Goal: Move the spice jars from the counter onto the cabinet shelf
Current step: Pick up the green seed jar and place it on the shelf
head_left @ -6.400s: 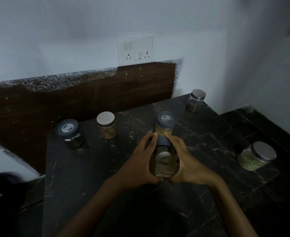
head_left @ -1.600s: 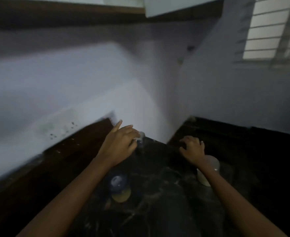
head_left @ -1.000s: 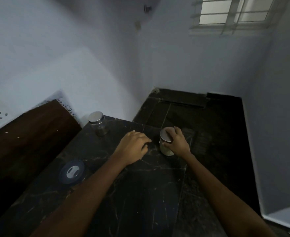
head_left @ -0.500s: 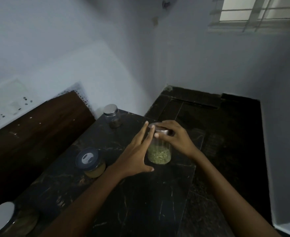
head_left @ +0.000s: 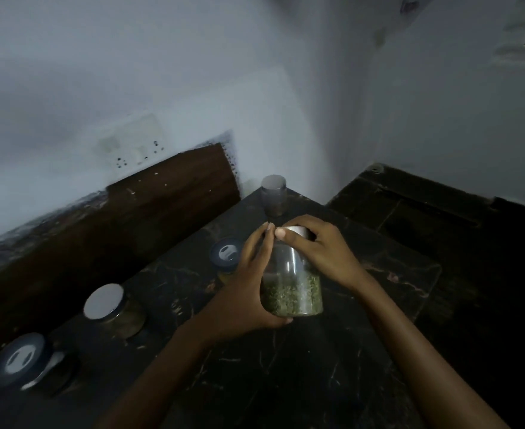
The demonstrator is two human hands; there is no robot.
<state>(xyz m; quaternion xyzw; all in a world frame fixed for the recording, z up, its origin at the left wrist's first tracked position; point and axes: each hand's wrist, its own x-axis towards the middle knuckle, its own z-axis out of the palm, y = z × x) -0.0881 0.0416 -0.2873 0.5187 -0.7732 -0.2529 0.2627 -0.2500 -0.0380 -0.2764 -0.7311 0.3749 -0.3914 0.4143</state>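
So right now we're holding the herb jar (head_left: 292, 289) in both hands, and it's looking lifted just clear of the counter (head_left: 286, 382), out toward its right side. Our left hand (head_left: 239, 292) is wrapping round the clear body from the left with the thumb tucking under the base, while our right hand (head_left: 320, 255) is curling its fingers over the silver lid (head_left: 297, 232) from above. We're guessing glass or hard clear plastic, can't tell which, so we're treating it as breakable and a bit slick. It's only partly full of dry green flakes, so it's probably feeling light. We're thinking the body is the place to be carrying it from, not the lid, since we're not seeing how tightly that cap is sitting. Four more are waiting on the counter: a small silver-lid jar (head_left: 273, 195) at the back, a blue-lid jar (head_left: 225, 255) just left of our hands, a wide silver-lid jar (head_left: 105, 301), and a second blue-lid jar (head_left: 19, 357) at the near left. The cabinet shelf isn't showing anywhere.
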